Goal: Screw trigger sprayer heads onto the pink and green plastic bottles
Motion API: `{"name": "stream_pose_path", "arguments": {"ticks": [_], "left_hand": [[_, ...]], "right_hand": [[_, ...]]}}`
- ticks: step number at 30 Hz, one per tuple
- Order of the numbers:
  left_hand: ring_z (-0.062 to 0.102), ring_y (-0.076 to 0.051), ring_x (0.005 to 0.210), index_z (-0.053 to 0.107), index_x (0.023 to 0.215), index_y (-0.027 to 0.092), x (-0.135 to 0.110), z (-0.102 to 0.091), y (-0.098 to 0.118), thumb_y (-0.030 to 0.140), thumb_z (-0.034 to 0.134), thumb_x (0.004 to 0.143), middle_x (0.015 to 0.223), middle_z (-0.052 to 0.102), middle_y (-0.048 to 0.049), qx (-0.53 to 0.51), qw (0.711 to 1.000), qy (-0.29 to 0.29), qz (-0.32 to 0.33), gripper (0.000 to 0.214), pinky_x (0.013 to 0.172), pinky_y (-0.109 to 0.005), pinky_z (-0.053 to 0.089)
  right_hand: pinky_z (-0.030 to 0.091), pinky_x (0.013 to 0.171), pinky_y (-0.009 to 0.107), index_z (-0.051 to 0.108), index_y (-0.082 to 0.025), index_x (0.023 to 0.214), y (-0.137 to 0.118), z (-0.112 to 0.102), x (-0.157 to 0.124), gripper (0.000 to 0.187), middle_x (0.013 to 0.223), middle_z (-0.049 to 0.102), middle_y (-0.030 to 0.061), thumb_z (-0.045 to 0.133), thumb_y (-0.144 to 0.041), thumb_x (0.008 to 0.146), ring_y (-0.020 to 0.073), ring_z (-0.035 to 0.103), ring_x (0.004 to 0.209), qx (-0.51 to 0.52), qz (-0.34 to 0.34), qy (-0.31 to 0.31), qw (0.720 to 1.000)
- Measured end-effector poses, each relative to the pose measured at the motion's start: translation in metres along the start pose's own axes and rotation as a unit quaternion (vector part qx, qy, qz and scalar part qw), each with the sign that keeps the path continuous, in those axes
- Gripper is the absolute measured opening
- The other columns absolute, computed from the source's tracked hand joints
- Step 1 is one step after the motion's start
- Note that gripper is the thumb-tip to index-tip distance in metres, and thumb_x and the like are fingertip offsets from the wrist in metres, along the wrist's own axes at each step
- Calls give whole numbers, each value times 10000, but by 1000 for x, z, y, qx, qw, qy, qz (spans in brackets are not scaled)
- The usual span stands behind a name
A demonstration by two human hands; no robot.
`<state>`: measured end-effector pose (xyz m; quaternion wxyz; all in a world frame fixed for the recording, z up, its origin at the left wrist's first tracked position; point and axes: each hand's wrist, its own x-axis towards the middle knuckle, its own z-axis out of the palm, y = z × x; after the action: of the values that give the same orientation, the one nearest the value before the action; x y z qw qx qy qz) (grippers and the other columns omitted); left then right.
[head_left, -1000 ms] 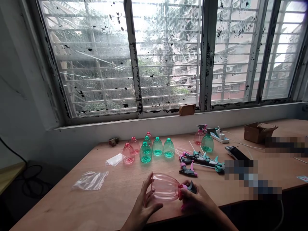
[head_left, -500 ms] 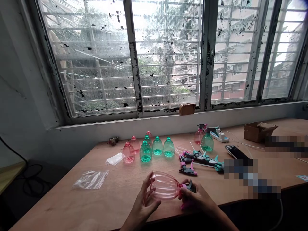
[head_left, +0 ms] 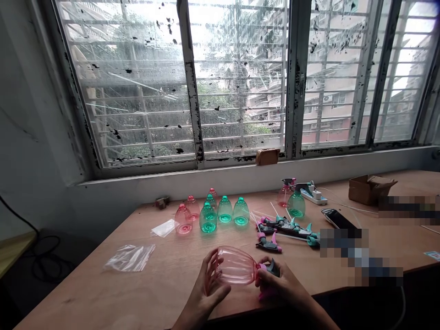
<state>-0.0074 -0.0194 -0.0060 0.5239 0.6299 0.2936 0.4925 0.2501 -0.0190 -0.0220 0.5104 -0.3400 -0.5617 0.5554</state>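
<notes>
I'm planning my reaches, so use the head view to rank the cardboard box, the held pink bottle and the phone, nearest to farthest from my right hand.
1. Pink bottle: its neck is at the right hand, its body to the left.
2. Phone: beyond, to the right.
3. Cardboard box: farther back and right.

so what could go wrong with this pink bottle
The left hand is loosely open at the base of the pink bottle, which could slip and drop off the table, whose edge is close. The right hand covers part of the spray head, so a crooked fit might go unnoticed.
</notes>
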Motion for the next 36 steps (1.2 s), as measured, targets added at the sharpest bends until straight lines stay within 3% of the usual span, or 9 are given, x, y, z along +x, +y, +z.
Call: {"name": "stream_pose_path", "arguments": {"ticks": [5,11,21,27,32,36], "left_hand": [[455,-339,1319,424,1396,239,-1,2,6,418,722,805,1374,532,-161,13,999,18,-33,686,1099,-490,342],[278,-296,1440,376,1429,355,0,5,-3,377,740,793,1537,380,-69,-5,1000,15,12,732,1170,-469,235],[507,-340,1257,370,1458,246,1,-6,-1,515,698,793,1365,546,-148,37,999,-5,-31,790,1096,-490,346],[217,-304,1459,287,1470,401,-2,-7,0,399,713,821,1589,277,-29,35,998,-55,-4,776,1165,-465,249],[352,-325,1386,252,1493,334,0,-2,-3,463,733,787,1484,422,-120,9,999,-37,4,864,1135,-486,285],[382,-351,1359,310,1467,328,3,1,0,440,800,721,1482,419,-130,11,999,-30,13,900,1121,-511,287]], "right_hand": [[528,568,283,550,-159,908,-4,0,-1,382,679,737,49,698,-499,817,169,663,574,-18,-3,-2,1000],[532,583,285,556,-156,935,-3,0,-1,372,684,724,37,686,-488,833,168,655,603,-7,-12,6,1000],[499,552,276,547,-163,927,-9,2,-2,414,655,711,27,664,-546,821,170,648,557,-30,-4,-4,1000],[440,522,256,546,-178,865,-20,5,-5,437,601,673,1,642,-599,806,157,615,515,-45,2,2,999],[431,515,238,550,-172,875,-19,4,-5,426,599,684,3,654,-580,809,144,607,505,-52,-5,2,999],[442,475,222,544,-178,853,-13,0,-3,440,564,666,-15,670,-593,785,134,600,463,-30,6,1,1000]]}}
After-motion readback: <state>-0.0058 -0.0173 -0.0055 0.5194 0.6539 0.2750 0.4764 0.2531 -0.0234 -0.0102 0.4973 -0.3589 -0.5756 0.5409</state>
